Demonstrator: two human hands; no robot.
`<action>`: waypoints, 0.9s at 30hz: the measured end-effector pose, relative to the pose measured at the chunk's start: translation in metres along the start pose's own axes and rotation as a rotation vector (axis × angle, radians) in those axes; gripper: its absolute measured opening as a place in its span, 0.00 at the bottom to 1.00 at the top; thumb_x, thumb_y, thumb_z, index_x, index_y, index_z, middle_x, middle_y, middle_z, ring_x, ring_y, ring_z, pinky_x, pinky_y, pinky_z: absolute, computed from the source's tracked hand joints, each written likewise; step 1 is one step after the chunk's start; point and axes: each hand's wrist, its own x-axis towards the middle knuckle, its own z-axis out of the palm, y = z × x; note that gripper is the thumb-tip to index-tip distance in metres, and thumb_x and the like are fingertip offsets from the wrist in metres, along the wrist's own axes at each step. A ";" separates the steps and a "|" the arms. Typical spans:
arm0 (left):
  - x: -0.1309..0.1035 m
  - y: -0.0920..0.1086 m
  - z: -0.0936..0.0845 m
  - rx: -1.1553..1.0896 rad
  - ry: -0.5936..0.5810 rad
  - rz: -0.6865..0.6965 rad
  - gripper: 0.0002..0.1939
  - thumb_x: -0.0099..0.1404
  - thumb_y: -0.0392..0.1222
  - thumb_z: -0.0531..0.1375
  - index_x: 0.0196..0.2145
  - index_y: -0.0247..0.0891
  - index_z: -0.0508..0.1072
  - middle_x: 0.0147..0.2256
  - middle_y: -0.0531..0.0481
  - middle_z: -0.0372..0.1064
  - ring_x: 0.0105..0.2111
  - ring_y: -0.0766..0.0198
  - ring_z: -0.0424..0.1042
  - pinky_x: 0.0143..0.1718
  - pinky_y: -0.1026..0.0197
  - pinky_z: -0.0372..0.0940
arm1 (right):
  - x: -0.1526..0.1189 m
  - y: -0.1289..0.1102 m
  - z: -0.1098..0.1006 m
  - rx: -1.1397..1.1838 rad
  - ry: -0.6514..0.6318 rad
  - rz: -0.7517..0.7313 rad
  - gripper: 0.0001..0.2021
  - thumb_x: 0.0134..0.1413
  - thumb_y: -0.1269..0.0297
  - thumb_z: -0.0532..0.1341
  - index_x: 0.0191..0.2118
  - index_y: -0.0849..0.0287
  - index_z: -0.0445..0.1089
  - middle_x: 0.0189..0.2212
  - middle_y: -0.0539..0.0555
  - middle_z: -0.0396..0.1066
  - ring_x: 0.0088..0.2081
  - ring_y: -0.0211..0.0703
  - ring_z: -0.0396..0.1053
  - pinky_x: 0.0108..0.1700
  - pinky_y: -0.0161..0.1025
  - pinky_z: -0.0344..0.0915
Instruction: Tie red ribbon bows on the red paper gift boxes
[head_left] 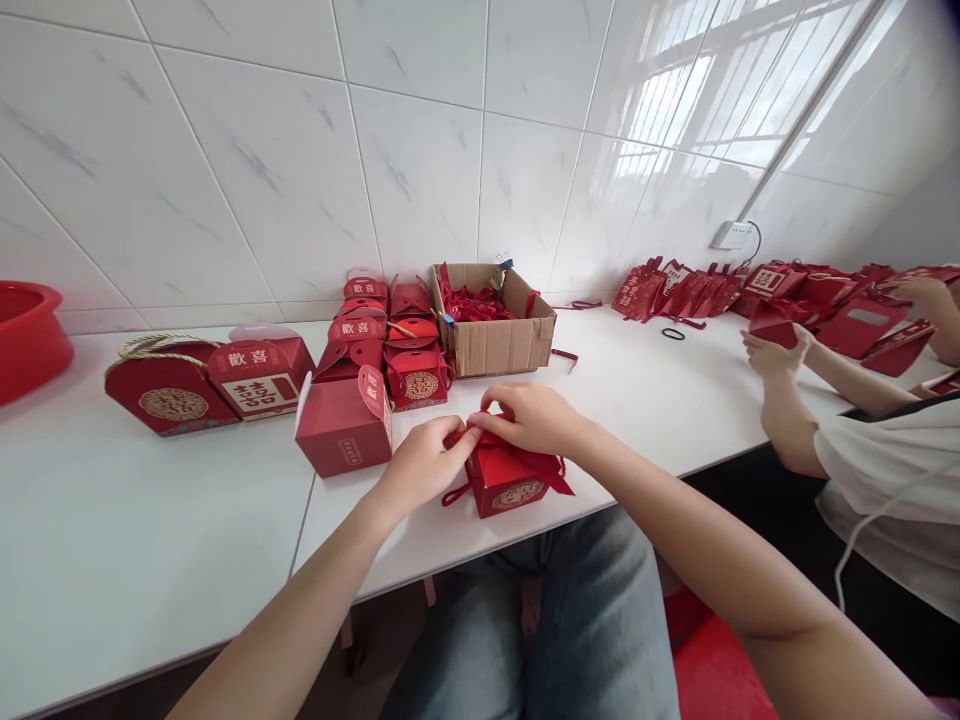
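A small red box (506, 485) with a round gold emblem on its front stands near the table's front edge. Red ribbon (556, 472) lies over its top, with one end hanging at the right and a loop at the left. My left hand (426, 462) is at the box's upper left, thumb and fingers pinched on the ribbon. From the right, my right hand (534, 418) reaches over the box top, its fingers closed on the ribbon too. The two thumbs nearly meet above the box. The ribbon between the fingertips is mostly hidden.
Several red boxes (346, 425) stand left of my hands, beside a cardboard box (501, 345) of red ribbons. Two larger boxes (259, 378) and a red basin (30, 340) are farther left. Scissors (673, 334) lie right, near a person's hands (776, 355) and more red packaging (855, 325).
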 end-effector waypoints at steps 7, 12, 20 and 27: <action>-0.021 0.010 0.003 -0.088 0.031 0.057 0.18 0.63 0.51 0.52 0.21 0.38 0.59 0.21 0.56 0.54 0.24 0.67 0.56 0.26 0.64 0.51 | 0.000 0.000 0.011 -0.175 -0.016 0.019 0.13 0.64 0.58 0.48 0.40 0.58 0.66 0.28 0.55 0.73 0.28 0.44 0.68 0.28 0.36 0.47; -0.027 0.005 0.013 -0.265 0.020 -0.028 0.19 0.62 0.50 0.53 0.19 0.38 0.56 0.19 0.57 0.48 0.21 0.69 0.49 0.22 0.65 0.47 | -0.002 0.000 0.013 -0.203 -0.043 0.022 0.13 0.65 0.58 0.45 0.42 0.58 0.64 0.29 0.56 0.74 0.28 0.46 0.69 0.28 0.36 0.47; -0.026 0.003 0.012 -0.365 -0.002 -0.052 0.20 0.61 0.49 0.54 0.17 0.38 0.54 0.18 0.57 0.49 0.21 0.69 0.51 0.23 0.64 0.49 | -0.002 -0.002 0.015 -0.231 -0.055 0.029 0.14 0.65 0.58 0.44 0.43 0.58 0.63 0.28 0.56 0.74 0.27 0.47 0.68 0.28 0.36 0.47; -0.028 0.000 0.014 -0.316 0.063 -0.071 0.16 0.63 0.53 0.52 0.26 0.39 0.58 0.25 0.55 0.57 0.26 0.66 0.59 0.28 0.64 0.57 | -0.009 0.012 0.005 0.115 0.127 0.087 0.16 0.64 0.53 0.47 0.38 0.58 0.65 0.27 0.54 0.70 0.30 0.43 0.67 0.32 0.37 0.56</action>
